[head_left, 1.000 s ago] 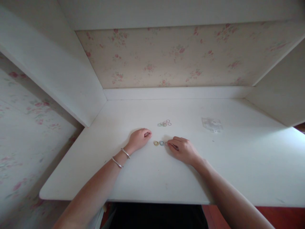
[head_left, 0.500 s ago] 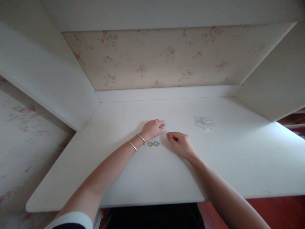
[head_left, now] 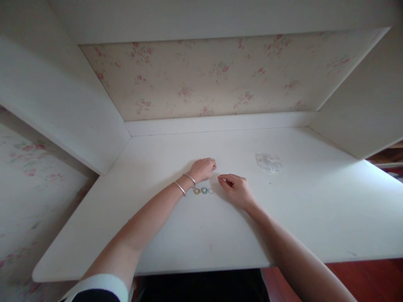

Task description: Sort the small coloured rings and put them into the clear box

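— How do the person's arms lie over the desk (head_left: 315,201)?

— Both come in from the near edge and angle toward the middle. The left forearm runs up from the near left corner, two silver bangles (head_left: 185,184) on the wrist, a white cuff low at the near edge. The right forearm runs up from the near right.

— And the left hand (head_left: 204,168)?

— It rests knuckles up on the desk, a little past the middle toward the back edge, fingers curled under into a loose fist. Whether anything sits inside the curl, the view does not tell.

— The right hand (head_left: 236,188)?

— It lies just beside the left, slightly nearer the person, also palm down. Thumb and forefinger are drawn together at the tip as if pinched; what they pinch, if anything, is too small to make out.

— Do the hands touch?

— No, a narrow strip of desk shows between them.

— Where are the rings?

— Three small rings (head_left: 203,191) lie in a short row on the desk, just on the near side of the left wrist and left of the right hand: yellowish, bluish, then a pale one. Neither hand touches them.

— Anything else?

— A small clear plastic bag (head_left: 268,161) lies flat toward the back right, well apart from the hands.
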Action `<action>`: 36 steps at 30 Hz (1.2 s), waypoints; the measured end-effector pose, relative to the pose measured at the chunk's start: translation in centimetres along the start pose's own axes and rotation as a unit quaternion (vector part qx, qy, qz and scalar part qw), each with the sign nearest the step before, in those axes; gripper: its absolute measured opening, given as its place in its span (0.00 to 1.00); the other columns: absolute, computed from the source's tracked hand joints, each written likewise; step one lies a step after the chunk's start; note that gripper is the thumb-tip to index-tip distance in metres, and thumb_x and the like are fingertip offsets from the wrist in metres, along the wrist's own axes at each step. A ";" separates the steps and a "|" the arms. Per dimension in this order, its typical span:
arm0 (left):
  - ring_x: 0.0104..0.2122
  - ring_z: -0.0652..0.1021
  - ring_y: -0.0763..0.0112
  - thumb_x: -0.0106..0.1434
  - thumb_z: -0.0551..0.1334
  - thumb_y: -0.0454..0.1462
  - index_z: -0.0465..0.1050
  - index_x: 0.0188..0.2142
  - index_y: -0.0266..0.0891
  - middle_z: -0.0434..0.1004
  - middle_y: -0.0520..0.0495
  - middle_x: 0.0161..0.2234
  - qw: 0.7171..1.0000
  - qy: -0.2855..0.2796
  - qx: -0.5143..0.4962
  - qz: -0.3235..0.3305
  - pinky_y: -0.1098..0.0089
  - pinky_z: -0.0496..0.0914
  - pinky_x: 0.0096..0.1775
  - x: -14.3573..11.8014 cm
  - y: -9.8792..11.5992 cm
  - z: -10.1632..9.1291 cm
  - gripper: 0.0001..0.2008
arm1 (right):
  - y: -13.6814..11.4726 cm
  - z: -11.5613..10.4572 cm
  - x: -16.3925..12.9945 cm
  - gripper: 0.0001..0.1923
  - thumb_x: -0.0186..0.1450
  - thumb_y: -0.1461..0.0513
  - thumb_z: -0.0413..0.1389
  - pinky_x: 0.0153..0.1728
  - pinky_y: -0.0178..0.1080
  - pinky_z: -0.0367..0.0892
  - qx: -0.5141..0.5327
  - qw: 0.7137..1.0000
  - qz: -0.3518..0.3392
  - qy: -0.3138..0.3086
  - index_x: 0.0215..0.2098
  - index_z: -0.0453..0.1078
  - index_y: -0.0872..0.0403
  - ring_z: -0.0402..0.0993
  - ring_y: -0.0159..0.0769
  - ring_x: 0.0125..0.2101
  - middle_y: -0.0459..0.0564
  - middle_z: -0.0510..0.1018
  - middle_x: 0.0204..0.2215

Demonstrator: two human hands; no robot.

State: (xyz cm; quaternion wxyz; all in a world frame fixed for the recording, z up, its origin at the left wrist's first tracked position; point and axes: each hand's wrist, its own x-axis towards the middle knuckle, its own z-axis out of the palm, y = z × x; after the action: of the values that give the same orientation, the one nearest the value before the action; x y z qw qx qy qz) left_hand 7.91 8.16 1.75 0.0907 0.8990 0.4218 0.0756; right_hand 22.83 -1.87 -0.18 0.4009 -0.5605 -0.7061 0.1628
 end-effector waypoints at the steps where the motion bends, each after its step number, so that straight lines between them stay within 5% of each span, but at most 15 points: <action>1: 0.38 0.76 0.67 0.64 0.53 0.36 0.73 0.35 0.40 0.76 0.46 0.37 1.000 0.002 -0.003 0.002 0.70 0.67 0.40 -0.3 0.0 -0.1 0.10 | 0.0 0.0 0.0 0.13 0.64 0.59 0.50 0.30 0.33 0.62 0.000 1.000 0.001 0.002 0.35 0.76 0.51 0.70 0.30 0.25 0.46 0.79 0.28; 8: 0.40 0.75 0.69 0.67 0.52 0.37 0.72 0.38 0.39 0.76 0.47 0.39 0.994 0.060 -0.091 0.009 0.71 0.66 0.44 -5.0 -0.3 -1.6 0.10 | 0.0 0.0 0.0 0.13 0.64 0.57 0.50 0.29 0.34 0.63 -0.005 1.000 0.010 0.002 0.35 0.76 0.51 0.70 0.31 0.25 0.47 0.79 0.29; 16: 0.37 0.75 0.69 0.67 0.52 0.36 0.72 0.38 0.40 0.75 0.48 0.37 0.994 0.052 -0.099 0.017 0.70 0.67 0.41 -10.8 0.3 -1.7 0.10 | -0.2 0.1 0.1 0.15 0.64 0.56 0.49 0.29 0.35 0.63 -0.012 1.000 0.022 -0.009 0.35 0.76 0.52 0.71 0.32 0.26 0.48 0.79 0.30; 36: 0.35 0.75 0.68 0.68 0.51 0.39 0.74 0.38 0.41 0.75 0.48 0.35 0.997 0.032 -0.048 0.044 0.68 0.67 0.39 -11.0 0.8 -1.1 0.13 | -0.3 0.2 0.0 0.15 0.64 0.56 0.49 0.30 0.35 0.64 -0.004 1.000 0.008 -0.017 0.36 0.76 0.52 0.71 0.32 0.26 0.49 0.79 0.30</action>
State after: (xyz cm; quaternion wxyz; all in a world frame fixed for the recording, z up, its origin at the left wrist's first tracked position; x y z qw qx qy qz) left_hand 1.34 -0.77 2.32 0.1165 0.9086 0.3800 0.1283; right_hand 22.48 -1.96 -0.12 0.3854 -0.5649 -0.7089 0.1726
